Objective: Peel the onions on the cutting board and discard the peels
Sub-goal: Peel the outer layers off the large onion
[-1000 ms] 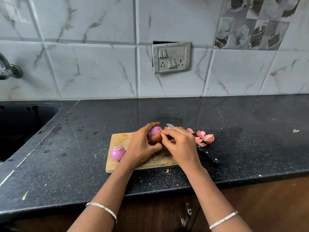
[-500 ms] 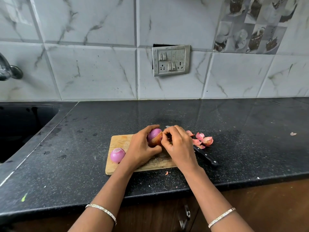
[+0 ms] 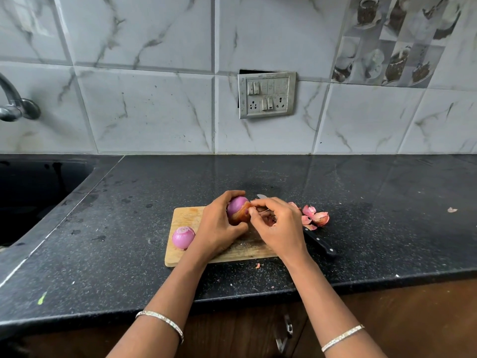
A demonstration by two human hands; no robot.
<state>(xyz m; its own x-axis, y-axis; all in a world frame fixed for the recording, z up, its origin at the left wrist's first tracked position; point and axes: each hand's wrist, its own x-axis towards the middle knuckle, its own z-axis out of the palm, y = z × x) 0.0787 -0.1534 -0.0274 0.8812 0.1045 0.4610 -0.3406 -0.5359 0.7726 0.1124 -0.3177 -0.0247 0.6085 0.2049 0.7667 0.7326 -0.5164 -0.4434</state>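
My left hand (image 3: 219,228) grips the half-peeled purple onion (image 3: 238,210) over the wooden cutting board's (image 3: 185,215) far edge; my right hand's (image 3: 278,228) fingertips (image 3: 254,203) pinch its brown skin.

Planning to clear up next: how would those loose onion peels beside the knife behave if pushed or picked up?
The onion peels look thin, curled and papery, so probably very light and apt to scatter. They would likely crumple or tear if pinched. Lying on the smooth black counter, they should slide easily.

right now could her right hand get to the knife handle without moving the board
Probably yes: the knife handle lies bare on the counter just right of the right hand, nothing over it, though that hand is pinching peel on the onion.
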